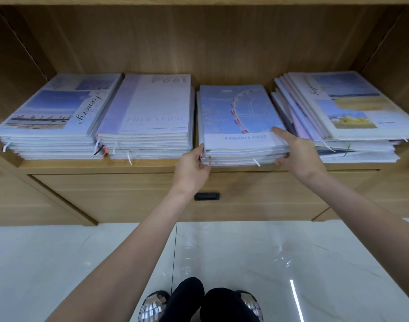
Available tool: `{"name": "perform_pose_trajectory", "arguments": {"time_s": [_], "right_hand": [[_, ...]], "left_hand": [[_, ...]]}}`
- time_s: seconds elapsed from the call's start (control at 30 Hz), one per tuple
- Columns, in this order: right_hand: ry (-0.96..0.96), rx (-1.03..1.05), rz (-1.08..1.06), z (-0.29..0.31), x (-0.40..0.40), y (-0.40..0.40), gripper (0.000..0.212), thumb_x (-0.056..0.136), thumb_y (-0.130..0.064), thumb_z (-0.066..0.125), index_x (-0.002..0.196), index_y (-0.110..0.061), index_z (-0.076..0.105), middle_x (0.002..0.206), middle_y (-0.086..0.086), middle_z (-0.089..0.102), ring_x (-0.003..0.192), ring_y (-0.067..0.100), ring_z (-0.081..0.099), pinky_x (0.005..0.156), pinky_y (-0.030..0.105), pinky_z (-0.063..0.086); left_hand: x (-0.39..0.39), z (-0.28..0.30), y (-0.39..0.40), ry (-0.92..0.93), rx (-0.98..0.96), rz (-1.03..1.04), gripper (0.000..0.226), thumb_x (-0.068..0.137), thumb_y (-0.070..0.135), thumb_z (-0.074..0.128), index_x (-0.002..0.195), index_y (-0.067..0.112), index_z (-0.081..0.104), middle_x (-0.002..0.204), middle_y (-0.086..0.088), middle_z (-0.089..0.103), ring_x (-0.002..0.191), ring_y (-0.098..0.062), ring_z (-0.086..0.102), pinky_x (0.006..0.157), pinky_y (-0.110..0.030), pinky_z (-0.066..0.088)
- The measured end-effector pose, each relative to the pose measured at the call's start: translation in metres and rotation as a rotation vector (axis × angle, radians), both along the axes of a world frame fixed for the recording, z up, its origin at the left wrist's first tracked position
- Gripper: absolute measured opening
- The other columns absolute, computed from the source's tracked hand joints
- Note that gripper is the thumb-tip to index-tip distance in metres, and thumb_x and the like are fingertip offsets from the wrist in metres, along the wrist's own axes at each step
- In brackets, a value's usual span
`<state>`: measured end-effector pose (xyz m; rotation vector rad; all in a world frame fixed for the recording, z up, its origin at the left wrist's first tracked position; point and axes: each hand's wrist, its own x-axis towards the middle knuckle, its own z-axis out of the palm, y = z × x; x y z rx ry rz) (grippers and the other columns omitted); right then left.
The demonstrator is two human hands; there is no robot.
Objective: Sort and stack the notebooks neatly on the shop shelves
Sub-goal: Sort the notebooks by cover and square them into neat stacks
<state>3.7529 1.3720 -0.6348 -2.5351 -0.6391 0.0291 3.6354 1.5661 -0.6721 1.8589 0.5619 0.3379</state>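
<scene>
Gripping the near corners of the Ferris-wheel stack (240, 126), both hands are working the shelf (82, 164) edge: the left hand (193, 169) is pinching the stack's front-left corner, thumb on top and fingers curled beneath, while the right hand (298, 156) is clamping the front-right corner, thumb lying on the cover. These look like slick plastic-wrapped notebooks, thin and floppy singly, probably heavy together, so squeezing low at both corners seems wisest. Just beside, the right-hand pile (352, 117) is sitting fanned and untidy; further left, the Freeverse stack (152, 112) and Scenery stack (57, 110) are lying square.
</scene>
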Motion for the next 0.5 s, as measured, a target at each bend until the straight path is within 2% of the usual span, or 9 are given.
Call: {"name": "perform_pose_trajectory", "arguments": {"time_s": [0.07, 0.1, 0.17, 0.23, 0.3, 0.33, 0.4, 0.43, 0.5], "right_hand": [[-0.002, -0.016, -0.010, 0.003, 0.009, 0.004, 0.076, 0.079, 0.006, 0.066, 0.143, -0.022, 0.037, 0.113, 0.020, 0.059, 0.084, 0.027, 0.055, 0.086, 0.032, 0.047], [-0.008, -0.026, -0.015, 0.003, 0.011, 0.006, 0.074, 0.080, 0.006, 0.065, 0.143, -0.021, 0.036, 0.112, 0.021, 0.060, 0.089, 0.030, 0.057, 0.087, 0.033, 0.046], [-0.028, -0.048, -0.012, 0.002, 0.014, 0.011, 0.073, 0.081, 0.007, 0.061, 0.144, -0.018, 0.033, 0.112, 0.024, 0.060, 0.100, 0.035, 0.057, 0.089, 0.036, 0.045], [-0.043, -0.112, 0.000, 0.002, 0.017, 0.015, 0.074, 0.082, 0.008, 0.056, 0.146, -0.017, 0.027, 0.112, 0.027, 0.059, 0.103, 0.039, 0.056, 0.085, 0.036, 0.045], [0.009, -0.174, 0.012, 0.006, 0.020, 0.016, 0.076, 0.085, 0.007, 0.054, 0.148, -0.019, 0.020, 0.112, 0.027, 0.058, 0.103, 0.038, 0.055, 0.078, 0.034, 0.042], [0.054, -0.192, 0.025, 0.008, 0.021, 0.015, 0.078, 0.085, 0.005, 0.056, 0.149, -0.020, 0.017, 0.115, 0.026, 0.056, 0.104, 0.037, 0.054, 0.079, 0.032, 0.042], [0.121, -0.193, 0.048, 0.014, 0.022, 0.012, 0.082, 0.084, -0.001, 0.062, 0.149, -0.019, 0.016, 0.126, 0.023, 0.052, 0.113, 0.035, 0.051, 0.086, 0.031, 0.041], [0.130, -0.179, 0.051, 0.016, 0.022, 0.011, 0.083, 0.083, -0.003, 0.065, 0.149, -0.018, 0.017, 0.131, 0.021, 0.050, 0.118, 0.034, 0.048, 0.091, 0.031, 0.040], [0.121, -0.114, 0.002, 0.018, 0.021, 0.010, 0.079, 0.082, -0.007, 0.069, 0.147, -0.012, 0.024, 0.135, 0.019, 0.048, 0.123, 0.033, 0.045, 0.096, 0.032, 0.038]], "left_hand": [[0.010, 0.002, 0.000, 0.012, 0.015, -0.007, 0.040, 0.087, -0.010, 0.047, 0.118, 0.014, 0.057, 0.091, 0.012, 0.052, 0.094, -0.016, 0.050, 0.092, -0.029, 0.043], [0.015, 0.004, 0.001, 0.009, 0.021, -0.016, 0.042, 0.087, -0.009, 0.047, 0.119, 0.017, 0.055, 0.100, 0.009, 0.055, 0.099, -0.017, 0.054, 0.095, -0.027, 0.042], [0.021, 0.004, 0.005, -0.027, 0.024, -0.021, 0.044, 0.087, -0.010, 0.044, 0.123, 0.014, 0.054, 0.109, 0.001, 0.058, 0.111, -0.024, 0.057, 0.100, -0.030, 0.042], [0.020, 0.005, 0.009, -0.003, 0.000, -0.060, 0.051, 0.089, -0.012, 0.042, 0.137, 0.006, 0.041, 0.108, 0.000, 0.057, 0.107, -0.018, 0.057, 0.097, -0.024, 0.041], [0.017, 0.005, 0.011, 0.038, -0.036, -0.148, 0.059, 0.089, -0.014, 0.039, 0.143, 0.005, 0.027, 0.105, 0.008, 0.054, 0.096, -0.004, 0.054, 0.088, -0.013, 0.039], [0.015, 0.003, 0.013, 0.057, -0.030, -0.174, 0.062, 0.090, -0.014, 0.040, 0.145, 0.007, 0.023, 0.112, 0.009, 0.054, 0.102, -0.003, 0.053, 0.092, -0.013, 0.039], [0.014, -0.002, 0.015, 0.070, 0.016, -0.179, 0.064, 0.090, -0.009, 0.045, 0.146, 0.010, 0.023, 0.134, -0.001, 0.050, 0.124, -0.015, 0.048, 0.105, -0.025, 0.036], [0.015, -0.003, 0.015, 0.063, 0.053, -0.147, 0.060, 0.090, -0.007, 0.047, 0.144, 0.009, 0.029, 0.135, -0.005, 0.051, 0.125, -0.019, 0.048, 0.105, -0.028, 0.037], [0.020, -0.004, 0.015, 0.032, 0.138, -0.078, 0.047, 0.089, -0.002, 0.051, 0.135, 0.008, 0.044, 0.124, -0.011, 0.060, 0.117, -0.026, 0.055, 0.100, -0.033, 0.041]]}}
